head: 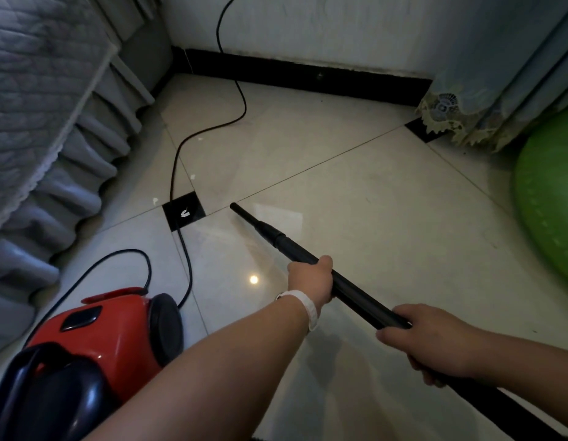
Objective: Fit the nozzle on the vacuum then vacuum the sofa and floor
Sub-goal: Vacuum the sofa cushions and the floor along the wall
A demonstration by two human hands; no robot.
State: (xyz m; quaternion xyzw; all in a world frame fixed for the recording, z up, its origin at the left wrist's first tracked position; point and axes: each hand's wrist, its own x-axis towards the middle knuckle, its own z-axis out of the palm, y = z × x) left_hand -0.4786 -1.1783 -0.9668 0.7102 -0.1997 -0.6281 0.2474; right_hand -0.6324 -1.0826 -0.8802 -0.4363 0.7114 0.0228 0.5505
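Both hands hold a long black vacuum wand (356,289) that slants from the lower right toward the floor's middle. My left hand (313,283), with a white band on its wrist, grips the wand partway along. My right hand (432,340) grips it further back, near the lower right. The wand ends in a slim tapered black nozzle (255,222) whose tip hovers at or just above the pale tiled floor (356,192). The red and black vacuum body (95,338) stands on the floor at the lower left. The hose between wand and body is hidden.
A black power cord (177,160) runs from the wall across the tiles to the vacuum. A grey skirted sofa cover (47,122) fills the left side. A green ball (553,198) and a lace-edged curtain (486,100) stand at the right. Black skirting (308,76) lines the far wall.
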